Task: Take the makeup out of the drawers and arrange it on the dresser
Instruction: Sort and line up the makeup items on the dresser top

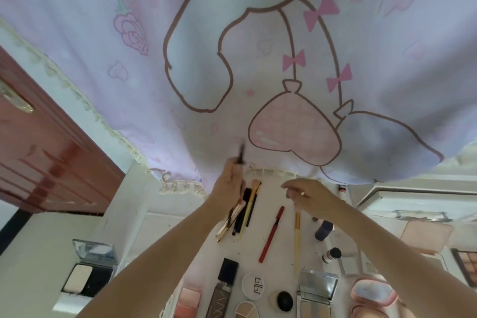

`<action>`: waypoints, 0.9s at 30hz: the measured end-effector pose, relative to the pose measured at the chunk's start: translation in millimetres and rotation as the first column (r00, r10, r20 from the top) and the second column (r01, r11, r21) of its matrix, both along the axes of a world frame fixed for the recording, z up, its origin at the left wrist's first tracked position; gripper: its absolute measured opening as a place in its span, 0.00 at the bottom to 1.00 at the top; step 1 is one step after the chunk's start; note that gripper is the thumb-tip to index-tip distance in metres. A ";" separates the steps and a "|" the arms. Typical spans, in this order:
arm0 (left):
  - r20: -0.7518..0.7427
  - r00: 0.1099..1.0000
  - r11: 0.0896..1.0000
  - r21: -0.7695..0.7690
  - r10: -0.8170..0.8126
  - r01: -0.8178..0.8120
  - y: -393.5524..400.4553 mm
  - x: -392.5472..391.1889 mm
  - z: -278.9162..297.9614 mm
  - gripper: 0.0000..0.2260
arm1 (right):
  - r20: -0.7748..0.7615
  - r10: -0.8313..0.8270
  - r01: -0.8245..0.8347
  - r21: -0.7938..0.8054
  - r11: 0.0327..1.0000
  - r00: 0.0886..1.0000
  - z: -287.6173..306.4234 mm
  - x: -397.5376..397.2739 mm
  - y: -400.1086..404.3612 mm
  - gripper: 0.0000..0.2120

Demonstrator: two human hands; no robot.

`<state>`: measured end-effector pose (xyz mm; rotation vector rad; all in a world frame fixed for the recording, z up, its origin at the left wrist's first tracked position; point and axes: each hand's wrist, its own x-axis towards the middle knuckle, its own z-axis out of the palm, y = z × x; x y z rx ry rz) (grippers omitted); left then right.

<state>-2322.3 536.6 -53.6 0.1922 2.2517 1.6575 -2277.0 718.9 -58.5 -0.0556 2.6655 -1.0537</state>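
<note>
My left hand (228, 187) grips a thin dark makeup pencil (241, 153) that points up toward the cloth. My right hand (307, 192) pinches the top of a yellow-handled brush (297, 230) lying on the white dresser top (281, 240). Between my hands lie another yellow brush (249, 208), several dark pencils (244, 212) and a red pencil (271, 235). Near the front sit a dark foundation bottle (223, 284), a round white compact (253, 284), a blush palette (187, 302), a round contour palette (246, 310) and an open mirrored palette (316, 294).
A pink cartoon-print cloth (258, 59) hangs over the back of the dresser. An open compact (87, 271) lies at left by a red-brown wooden door (46, 152). At right are a blue bottle (324, 231), a small dark-capped bottle (331, 254), a pink puff case (374, 297) and an eyeshadow palette (468, 266).
</note>
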 end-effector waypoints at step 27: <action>-0.238 0.664 0.429 -0.893 -0.709 0.137 -27.4 17.6 30.9 0.15 | -0.039 0.561 -0.390 0.678 0.623 0.827 37.8 -6.4 -7.7 0.14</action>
